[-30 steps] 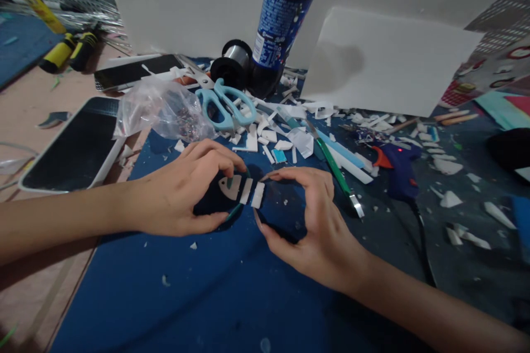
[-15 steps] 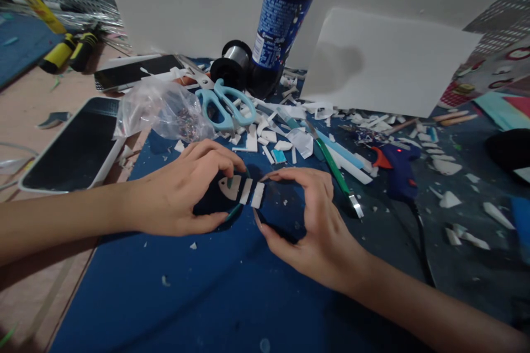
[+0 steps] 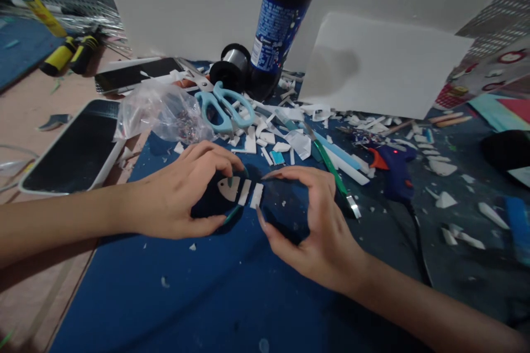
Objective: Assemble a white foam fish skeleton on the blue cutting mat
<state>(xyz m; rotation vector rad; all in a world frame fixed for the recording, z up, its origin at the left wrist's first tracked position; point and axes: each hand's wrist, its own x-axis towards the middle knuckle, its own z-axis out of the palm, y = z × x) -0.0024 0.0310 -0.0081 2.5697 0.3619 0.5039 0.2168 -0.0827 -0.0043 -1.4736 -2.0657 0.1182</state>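
Three flat white pieces lie in a row on the blue mat (image 3: 174,287). The leftmost is a rounded fish-head-shaped piece (image 3: 227,192) with a small hole, followed by a short white strip (image 3: 244,193) and a rougher white strip (image 3: 256,196). My left hand (image 3: 178,193) curves around the first two, thumb and fingers apart, one green nail over the head piece. On the other side, my right hand (image 3: 318,220) is spread, its long-nailed fingertips by the upper and lower ends of the rough strip. Whether the nails press on the strips is unclear.
Light-blue scissors (image 3: 226,107), a plastic bag (image 3: 155,110) and white scraps lie behind my hands. A green cutter (image 3: 331,168) and a glue gun (image 3: 395,171) with a red light are to the right. A cola bottle (image 3: 279,33) stands behind; a phone (image 3: 72,146) lies left.
My right thumb and fingertip have shifted slightly right along the rough strip. My left hand and the white pieces stay almost the same; the view has turned a little.
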